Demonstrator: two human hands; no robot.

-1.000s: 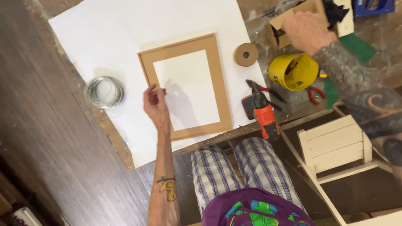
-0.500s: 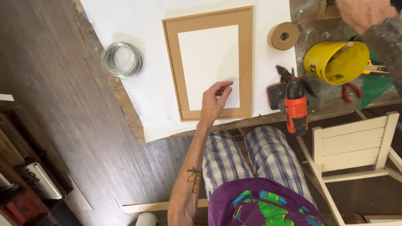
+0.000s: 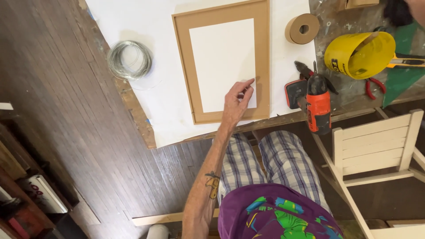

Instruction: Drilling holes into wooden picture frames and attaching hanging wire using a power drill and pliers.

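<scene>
My left hand (image 3: 237, 102) rests on the lower right part of a brown rectangular frame (image 3: 221, 13), index finger stretched out to the frame's inner right edge. It holds nothing. The frame lies flat on a large white sheet (image 3: 146, 17) that covers the workbench, and white shows through its opening. Only a sliver of my right hand (image 3: 417, 5) shows at the top right corner, beside a dark object (image 3: 395, 12). Its fingers are cut off by the picture's edge.
A coil of thin wire (image 3: 129, 59) lies left of the frame, a brown tape roll (image 3: 302, 28) to its right. Further right are an orange drill (image 3: 318, 104), a yellow bucket (image 3: 359, 55), red pliers (image 3: 376, 86) and a green mat (image 3: 398, 79). A white chair (image 3: 376, 146) stands beside my knees.
My left hand has slid from the frame's left edge across to its lower right. My right hand has gone up, almost out of view. The view has shifted left.
</scene>
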